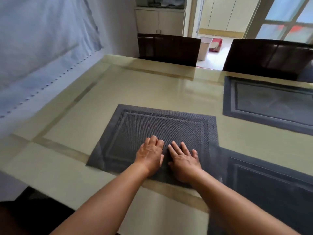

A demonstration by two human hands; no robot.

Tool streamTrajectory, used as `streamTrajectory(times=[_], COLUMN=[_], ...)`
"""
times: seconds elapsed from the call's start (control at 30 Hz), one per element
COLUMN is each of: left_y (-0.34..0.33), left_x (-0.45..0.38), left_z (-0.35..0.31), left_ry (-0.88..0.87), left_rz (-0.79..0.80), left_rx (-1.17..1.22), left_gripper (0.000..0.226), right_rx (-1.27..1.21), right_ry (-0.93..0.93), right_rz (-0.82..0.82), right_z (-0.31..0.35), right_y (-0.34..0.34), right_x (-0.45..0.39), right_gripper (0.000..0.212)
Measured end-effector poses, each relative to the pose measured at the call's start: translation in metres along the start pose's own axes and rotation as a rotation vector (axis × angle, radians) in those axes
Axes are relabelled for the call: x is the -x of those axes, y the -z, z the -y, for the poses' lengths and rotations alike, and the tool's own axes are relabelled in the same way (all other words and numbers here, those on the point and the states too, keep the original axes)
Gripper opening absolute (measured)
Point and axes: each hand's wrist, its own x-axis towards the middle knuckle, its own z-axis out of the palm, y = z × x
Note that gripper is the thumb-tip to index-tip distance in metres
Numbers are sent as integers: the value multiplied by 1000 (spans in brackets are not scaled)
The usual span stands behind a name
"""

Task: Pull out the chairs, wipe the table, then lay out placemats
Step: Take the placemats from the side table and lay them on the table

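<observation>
Curtain (42, 53) hangs along the table's (71, 119) left edge. Near placemat (160, 128) lies flat close to the front edge, set slightly askew. Left hand (149, 156) and right hand (184, 161) rest side by side on its near half, fingers fairly straight and flat, pressing rather than grasping; likely smoothing or squaring it. Second placemat (271, 184) touches its right corner; a third (267, 104) faces the far right chair (271, 55). The far left chair (167, 48) has no mat yet.
</observation>
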Motion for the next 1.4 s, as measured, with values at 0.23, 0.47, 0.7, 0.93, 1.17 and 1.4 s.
streamTrajectory(times=[0.23,0.47,0.7,0.93,1.17,1.4], left_y=[-6,9,26,38,42,34], left_x=[-18,-89,-165,-234,-269,-264], left_z=[70,97,124,141,142,144], left_ry=[135,181,194,186,220,168], left_rz=[150,185,149,119,80,34], left_rx=[51,82,110,127,104,142], left_gripper=[55,55,54,54,52,50], right_rx=[-3,-29,-93,-108,-84,11], right_ry=[-206,-208,-202,-218,-208,-211], right_rz=[-138,-43,-21,-55,-56,-70], right_z=[54,69,60,52,42,38], right_y=[13,22,52,84,104,95], right_x=[-47,-84,-157,-225,-262,-268], right_gripper=[49,54,56,55,55,61])
